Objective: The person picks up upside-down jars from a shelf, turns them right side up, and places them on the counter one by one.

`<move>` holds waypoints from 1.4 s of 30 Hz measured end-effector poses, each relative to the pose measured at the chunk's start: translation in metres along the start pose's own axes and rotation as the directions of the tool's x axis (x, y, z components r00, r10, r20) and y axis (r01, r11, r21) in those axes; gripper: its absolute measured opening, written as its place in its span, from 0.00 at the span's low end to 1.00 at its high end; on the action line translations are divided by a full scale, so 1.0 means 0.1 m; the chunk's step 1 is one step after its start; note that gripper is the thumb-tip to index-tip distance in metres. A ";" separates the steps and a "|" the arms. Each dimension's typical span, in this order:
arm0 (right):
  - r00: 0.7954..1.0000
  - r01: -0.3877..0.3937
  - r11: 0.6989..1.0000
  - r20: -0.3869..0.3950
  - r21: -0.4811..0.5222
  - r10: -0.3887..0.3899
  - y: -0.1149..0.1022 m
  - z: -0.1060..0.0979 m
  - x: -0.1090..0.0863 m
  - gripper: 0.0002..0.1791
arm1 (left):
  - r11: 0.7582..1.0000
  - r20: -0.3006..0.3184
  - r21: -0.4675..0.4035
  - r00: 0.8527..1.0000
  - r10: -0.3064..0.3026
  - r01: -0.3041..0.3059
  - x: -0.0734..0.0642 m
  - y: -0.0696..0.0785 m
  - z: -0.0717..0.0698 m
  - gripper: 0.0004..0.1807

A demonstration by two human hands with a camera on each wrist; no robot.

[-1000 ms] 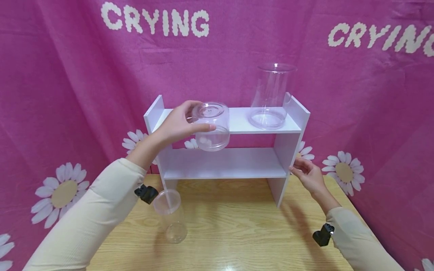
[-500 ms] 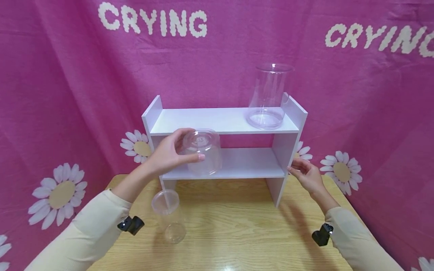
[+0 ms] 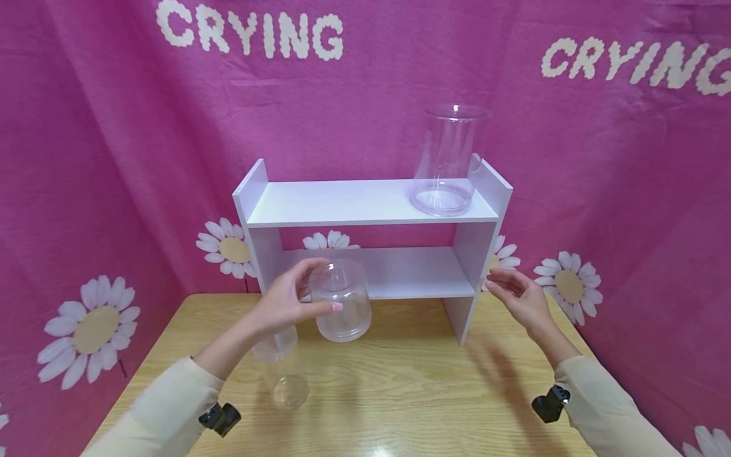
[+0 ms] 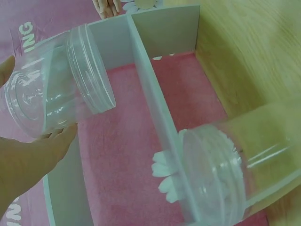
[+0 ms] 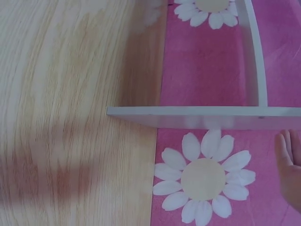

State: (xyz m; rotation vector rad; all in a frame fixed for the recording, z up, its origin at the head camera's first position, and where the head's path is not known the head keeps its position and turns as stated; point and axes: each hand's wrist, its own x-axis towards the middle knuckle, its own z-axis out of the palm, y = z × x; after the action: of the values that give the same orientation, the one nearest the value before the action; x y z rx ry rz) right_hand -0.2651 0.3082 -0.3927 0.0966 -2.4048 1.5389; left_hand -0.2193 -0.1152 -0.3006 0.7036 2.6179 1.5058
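My left hand (image 3: 288, 298) grips a short clear plastic jar (image 3: 342, 301) around its side, thumb in front. The jar hangs in the air before the lower shelf, its dimpled base facing up and its ridged, wider end down. The left wrist view shows the same jar (image 4: 56, 84) tilted, with the thumb and fingers at its base end. Beside the right side panel (image 3: 480, 254) of a white two-tier shelf, my right hand (image 3: 520, 301) is loosely curled with nothing in it. Its fingertips are close to the panel, as the right wrist view shows with the hand (image 5: 291, 169) at its edge.
A tall clear jar (image 3: 445, 158) stands on the right of the upper shelf (image 3: 331, 200). Below my left hand, another tall clear container (image 3: 288, 374) stands on the wooden table (image 3: 388, 381). A pink curtain (image 3: 377, 95) with daisies and lettering hangs behind.
My left hand has lowered the short jar from upper-shelf height to in front of the lower shelf. The right hand stays beside the panel, its fingertips now slightly off it.
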 end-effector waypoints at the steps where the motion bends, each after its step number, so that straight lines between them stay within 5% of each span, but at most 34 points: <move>1: 1.000 0.002 1.000 -0.007 -0.002 -0.002 -0.01 0.00 -0.02 0.29 | 1.000 0.002 -0.006 1.000 0.000 0.000 -0.01 -0.01 0.01 0.44; 6: 0.999 0.018 0.999 -0.044 0.034 -0.017 -0.08 0.04 -0.12 0.27 | 0.998 0.014 -0.060 1.000 0.005 -0.004 -0.06 -0.04 0.08 0.44; 13: 0.995 0.058 0.975 -0.090 0.213 -0.040 -0.21 0.19 -0.24 0.21 | 0.990 0.043 -0.143 0.999 0.005 0.001 -0.13 -0.10 0.21 0.44; 20: 0.996 0.084 0.988 -0.002 0.132 -0.085 -0.41 0.42 -0.39 0.19 | 0.984 0.045 -0.176 0.999 -0.004 0.012 -0.14 -0.11 0.27 0.44; 27: 0.983 0.118 0.979 0.118 0.166 -0.139 -0.59 0.69 -0.51 0.18 | 0.980 0.037 -0.200 0.999 -0.011 0.018 -0.10 -0.11 0.33 0.43; 33: 0.954 0.134 0.962 0.231 0.239 -0.190 -0.64 0.85 -0.55 0.21 | 0.974 0.032 -0.225 0.999 -0.012 0.019 -0.06 -0.10 0.40 0.43; 42: 0.862 0.200 0.894 0.362 0.401 -0.355 -0.69 1.08 -0.59 0.32 | 0.956 0.027 -0.292 1.000 -0.012 0.019 0.00 -0.10 0.47 0.44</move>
State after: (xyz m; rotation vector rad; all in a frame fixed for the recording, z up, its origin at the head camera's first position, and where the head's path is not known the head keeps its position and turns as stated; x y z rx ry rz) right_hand -0.2160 0.1761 -0.3900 0.9132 -2.2314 1.9355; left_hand -0.2111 -0.0813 -0.3335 0.6654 2.3030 1.8125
